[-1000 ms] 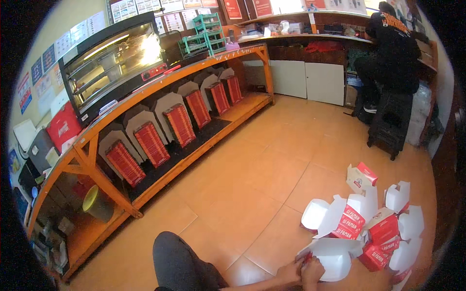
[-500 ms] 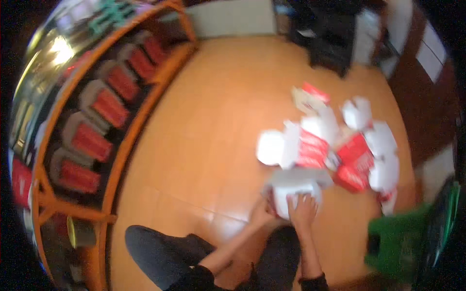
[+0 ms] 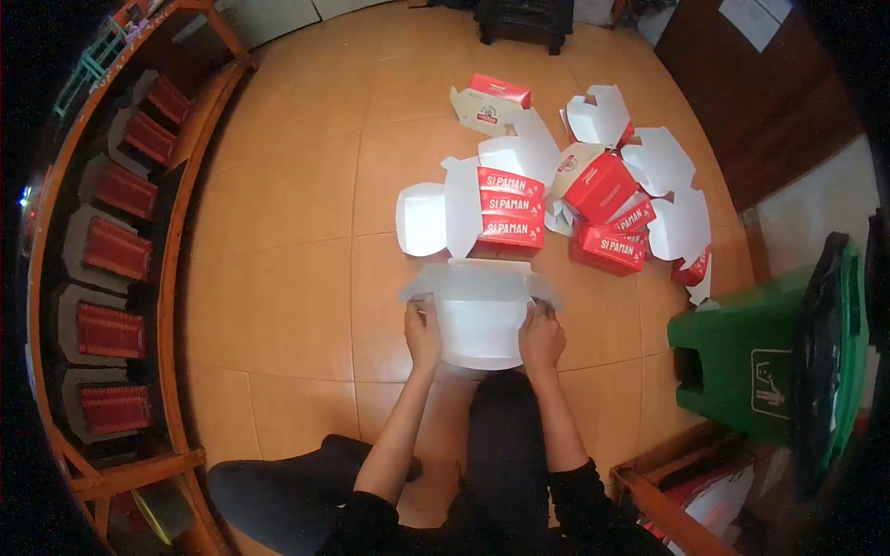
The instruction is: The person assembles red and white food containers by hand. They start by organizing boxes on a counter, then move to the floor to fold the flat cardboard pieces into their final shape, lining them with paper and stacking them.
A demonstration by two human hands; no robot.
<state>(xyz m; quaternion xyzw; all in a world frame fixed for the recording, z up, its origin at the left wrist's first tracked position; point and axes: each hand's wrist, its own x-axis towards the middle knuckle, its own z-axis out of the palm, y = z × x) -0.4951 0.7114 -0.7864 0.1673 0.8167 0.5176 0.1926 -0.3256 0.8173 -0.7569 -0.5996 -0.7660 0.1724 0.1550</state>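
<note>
An open paper food box (image 3: 482,324), its white inside facing up, is in front of my knees. My left hand (image 3: 423,335) grips its left side and my right hand (image 3: 542,339) its right side, fingers curled round the edges. The side flaps look blurred by motion. Just beyond it, a stack of red and white food boxes (image 3: 510,208) with open white lids lies on the floor. To the right is a looser heap of similar boxes (image 3: 607,248), some tipped over.
A wooden rack (image 3: 169,315) along the left holds several red boxes (image 3: 113,329) with raised flaps. At right a green bin (image 3: 732,347) lies near my side, with a wooden frame (image 3: 667,510) below it. Dark furniture (image 3: 526,20) stands at the far end of the tiled floor (image 3: 287,306).
My view has swung to the right and downward. My right hand has gone from inside the box to its right side, and the box now lies spread open between both hands.
</note>
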